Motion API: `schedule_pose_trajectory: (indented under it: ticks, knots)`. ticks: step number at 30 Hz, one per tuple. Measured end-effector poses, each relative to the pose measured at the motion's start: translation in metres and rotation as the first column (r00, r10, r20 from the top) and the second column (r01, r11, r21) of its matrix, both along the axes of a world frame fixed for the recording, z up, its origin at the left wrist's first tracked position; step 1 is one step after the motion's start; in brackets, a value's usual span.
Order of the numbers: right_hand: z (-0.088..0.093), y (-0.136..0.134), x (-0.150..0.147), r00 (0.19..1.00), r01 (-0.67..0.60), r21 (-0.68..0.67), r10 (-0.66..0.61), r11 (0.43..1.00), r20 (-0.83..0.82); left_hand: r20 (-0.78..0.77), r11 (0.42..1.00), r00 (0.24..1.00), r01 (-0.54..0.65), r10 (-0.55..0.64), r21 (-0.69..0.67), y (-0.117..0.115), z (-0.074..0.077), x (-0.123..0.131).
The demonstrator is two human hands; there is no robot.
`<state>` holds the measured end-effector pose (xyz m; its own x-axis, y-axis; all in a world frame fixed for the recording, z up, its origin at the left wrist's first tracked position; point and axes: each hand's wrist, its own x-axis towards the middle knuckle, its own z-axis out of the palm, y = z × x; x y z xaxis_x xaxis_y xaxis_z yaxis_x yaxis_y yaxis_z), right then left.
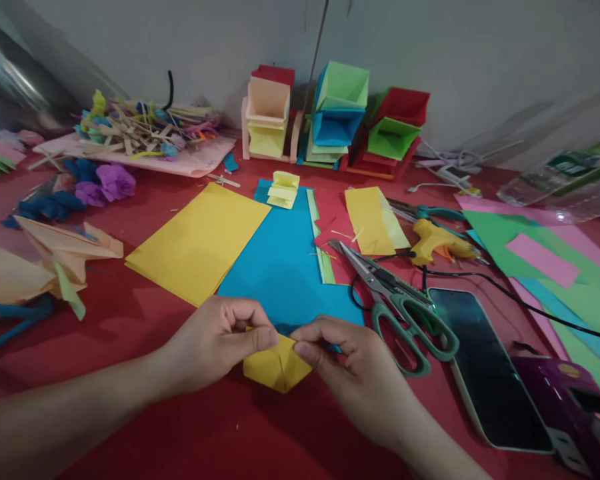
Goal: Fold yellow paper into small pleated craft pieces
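A small folded piece of yellow paper [279, 365], with creases meeting near its middle, is held between both hands at the lower middle of the view. My left hand [225, 343] pinches its upper left part between thumb and fingers. On the upper right corner, the thumb and fingertips of my right hand [343, 363] are closed. Just beyond the hands lies a blue sheet [275, 267], its near edge partly hidden by them. A larger yellow sheet stack [200, 240] overlaps its left side. The pleated pale yellow strip [283, 189] rests at the blue sheet's far end.
Green-handled scissors [405, 327], a phone [490, 367] and a yellow glue gun [443, 241] with a black cable lie right. Folded paper boxes [340, 100] stand along the wall. Sticks and scraps cover a pink sheet [185, 160] at the back left. Peach folded paper [75, 247] is left.
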<state>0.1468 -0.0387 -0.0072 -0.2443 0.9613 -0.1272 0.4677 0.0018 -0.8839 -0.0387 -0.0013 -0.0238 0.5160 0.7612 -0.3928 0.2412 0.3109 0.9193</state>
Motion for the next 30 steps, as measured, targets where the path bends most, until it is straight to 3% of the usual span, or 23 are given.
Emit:
schedule_pose_trajectory:
  ticks: [5,8,10,14,16,18,20,22,24,26,28,30]
  knots:
    - [-0.001,-0.001,-0.001,1.000,0.027,0.148,-0.028,0.989,0.007,0.082,0.996,0.996,-0.034,0.027,0.081,0.006,0.002,0.000]
    - [-0.002,-0.003,0.004,0.998,0.056,0.370,-0.057,0.927,-0.009,0.254,0.998,0.967,0.004,0.013,-0.066,0.011,0.001,0.000]
    - [-0.002,-0.003,0.007,1.000,0.023,0.548,-0.026,0.836,-0.001,0.335,0.974,0.942,0.093,-0.020,-0.205,0.013,0.001,0.000]
    - [-0.001,-0.004,0.013,0.993,-0.116,0.809,0.037,0.577,0.116,0.321,0.855,0.926,0.322,-0.197,-0.406,0.015,0.007,0.003]
    - [0.000,-0.004,0.016,0.986,-0.147,0.855,0.003,0.498,0.167,0.332,0.842,0.923,0.330,-0.193,-0.428,0.015,0.012,0.007]
    - [0.000,-0.003,0.018,0.981,-0.146,0.868,-0.044,0.475,0.189,0.364,0.881,0.927,0.241,-0.085,-0.407,0.013,0.015,0.013]
    - [0.000,-0.004,0.019,0.983,-0.091,0.845,-0.086,0.526,0.159,0.382,0.929,0.922,0.084,0.065,-0.361,0.012,0.016,0.021]
    - [-0.001,-0.004,0.019,0.988,0.045,0.751,-0.140,0.659,0.063,0.380,0.961,0.907,-0.079,0.179,-0.263,0.010,0.014,0.027]
    - [-0.003,-0.004,0.016,0.977,0.206,0.550,-0.207,0.810,-0.061,0.380,0.973,0.897,-0.189,0.226,-0.133,0.007,0.011,0.031]
    - [-0.005,-0.003,0.012,0.953,0.290,0.296,-0.248,0.910,-0.172,0.363,0.968,0.900,-0.251,0.243,-0.025,0.003,0.009,0.033]
    - [-0.006,-0.001,0.007,0.935,0.277,0.091,-0.246,0.957,-0.256,0.324,0.961,0.912,-0.274,0.252,0.023,-0.002,0.007,0.033]
    - [-0.007,0.000,0.003,0.923,0.230,-0.025,-0.226,0.973,-0.312,0.287,0.960,0.922,-0.278,0.259,0.024,-0.007,0.005,0.032]
